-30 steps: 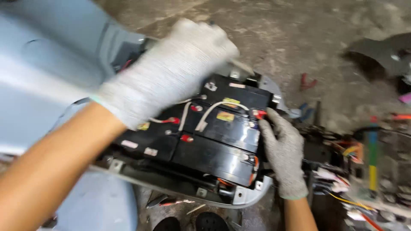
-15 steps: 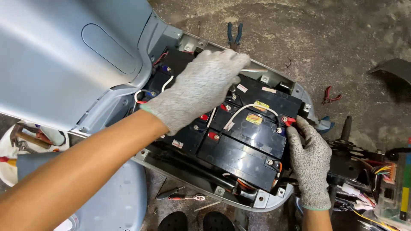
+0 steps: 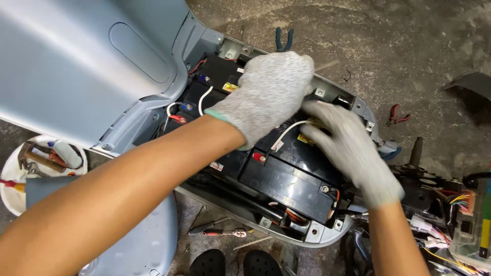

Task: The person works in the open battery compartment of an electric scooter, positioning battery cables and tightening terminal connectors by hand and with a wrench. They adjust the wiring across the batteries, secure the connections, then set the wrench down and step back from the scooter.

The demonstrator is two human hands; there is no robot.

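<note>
gloved left hand (image 3: 268,94) and right hand (image 3: 348,145) rest on black batteries (image 3: 286,179), fingers' grip hidden; pliers (image 3: 284,38) lie on gritty concrete floor (image 3: 409,56).

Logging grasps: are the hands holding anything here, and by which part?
Cannot be told. Both gloved hands, left hand and right hand, lie over the black batteries by a white cable; motion blur hides any grip.

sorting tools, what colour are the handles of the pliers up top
Blue, on the pliers, clearest in the head view.
</note>
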